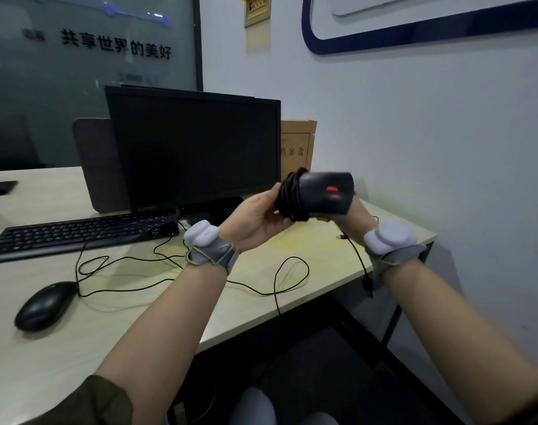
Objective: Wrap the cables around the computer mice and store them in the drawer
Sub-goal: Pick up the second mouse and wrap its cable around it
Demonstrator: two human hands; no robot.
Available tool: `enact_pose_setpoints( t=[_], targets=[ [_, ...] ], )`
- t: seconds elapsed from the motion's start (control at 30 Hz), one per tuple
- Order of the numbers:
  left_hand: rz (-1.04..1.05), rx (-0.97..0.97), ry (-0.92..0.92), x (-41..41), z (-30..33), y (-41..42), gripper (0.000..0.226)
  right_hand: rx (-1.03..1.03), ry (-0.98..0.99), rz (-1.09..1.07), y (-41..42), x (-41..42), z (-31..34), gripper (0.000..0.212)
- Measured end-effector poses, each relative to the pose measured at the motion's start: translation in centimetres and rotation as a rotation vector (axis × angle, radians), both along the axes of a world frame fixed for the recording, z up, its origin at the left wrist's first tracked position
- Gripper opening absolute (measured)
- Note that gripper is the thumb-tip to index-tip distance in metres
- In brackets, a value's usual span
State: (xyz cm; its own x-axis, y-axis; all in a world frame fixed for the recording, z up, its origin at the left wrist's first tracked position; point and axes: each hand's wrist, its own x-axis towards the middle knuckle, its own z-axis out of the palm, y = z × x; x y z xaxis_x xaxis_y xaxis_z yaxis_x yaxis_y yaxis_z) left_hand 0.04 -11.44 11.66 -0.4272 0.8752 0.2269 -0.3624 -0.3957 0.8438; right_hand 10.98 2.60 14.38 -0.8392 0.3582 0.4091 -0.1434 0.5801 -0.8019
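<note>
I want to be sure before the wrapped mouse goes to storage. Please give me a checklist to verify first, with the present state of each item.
1. Cable coiled around the held mouse: ok, black loops sit around its rear end.
2. Both hands holding it: ok, left hand at the coil, right hand under the body.
3. Cable end tucked in: cannot tell; a loose plug lies on the desk, owner unclear.
4. Second mouse wrapped: not ok, its cable lies loose across the desk.
5. Drawer open and ready: cannot tell, no drawer is in view.
</note>
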Motion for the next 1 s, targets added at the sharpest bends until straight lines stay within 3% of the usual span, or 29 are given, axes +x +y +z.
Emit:
enact_pose_setpoints(
  t=[0.1, 0.2, 0.33, 0.4, 0.57, 0.77, 0.97, 1.0],
  targets=[
    [0.218, 0.083, -0.113, -0.2, 0.5, 1.0, 0.028, -0.153, -0.056, 0.035, -1.4, -0.8, -0.9, 0.031],
    [0.454, 0.097, -0.173, -1.2, 0.4, 1.1, 0.024, -0.034, -0.291, 0.061, -2.0, -0.8, -1.4, 0.023],
    [0.755, -0.09, -0.004, -2.7, -0.4, 0.6, 0.04, 0.226, -0.472, 0.041, -2.7, -0.1, -1.0, 0.021],
    [0.801, -0.198, 0.119, -3.1, -0.6, 0.0, 0.041, 0.327, -0.474, 0.022, -3.0, 0.1, -0.6, 0.022],
    [0.709, -0.454, 0.569, -3.1, -0.7, -1.5, 0.033, 0.474, -0.284, -0.016, -3.1, 1.0, 0.7, 0.021],
    [0.299, -0.523, 0.65, -1.6, -0.2, -3.5, 0.025, 0.582, -0.106, -0.042, -2.6, 1.3, 0.2, 0.006],
    [0.063, -0.57, 0.625, -1.5, 0.7, -5.8, 0.029, 0.306, -0.125, 0.071, -2.7, 1.6, -0.5, 0.013],
    [0.065, -0.636, 0.587, 0.0, -3.0, -11.0, 0.031, 0.264, -0.214, 0.186, -6.7, 1.8, -4.3, 0.012]
  ],
)
